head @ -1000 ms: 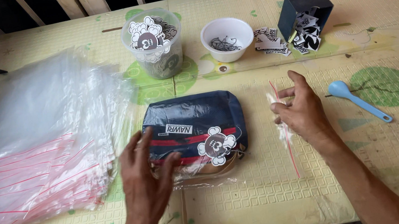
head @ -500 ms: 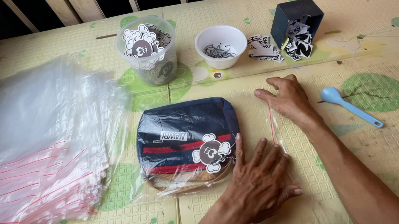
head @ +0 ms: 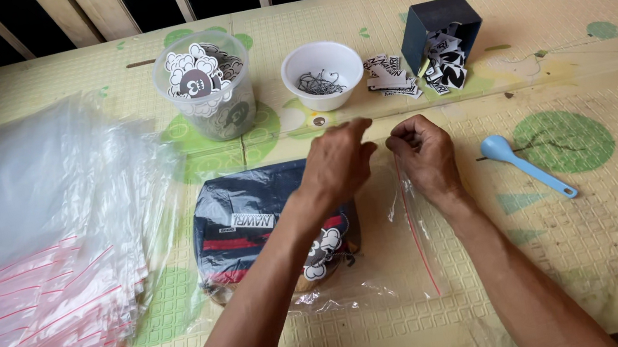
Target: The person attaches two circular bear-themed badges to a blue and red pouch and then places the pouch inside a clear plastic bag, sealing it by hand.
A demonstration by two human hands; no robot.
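On patterned mat, hands pinching crinkly clear zip bag [head: 392, 268], soft navy pouch [head: 251, 225]

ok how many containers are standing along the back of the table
3: a clear plastic tub of cutouts on the left, a white bowl in the middle, and a dark box of tags on the right. None look hidden.

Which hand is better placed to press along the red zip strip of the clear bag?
Probably the right hand. It sits directly at the top end of the red zip strip. The left hand reaches across the dark blue pouch, slightly beside the strip.
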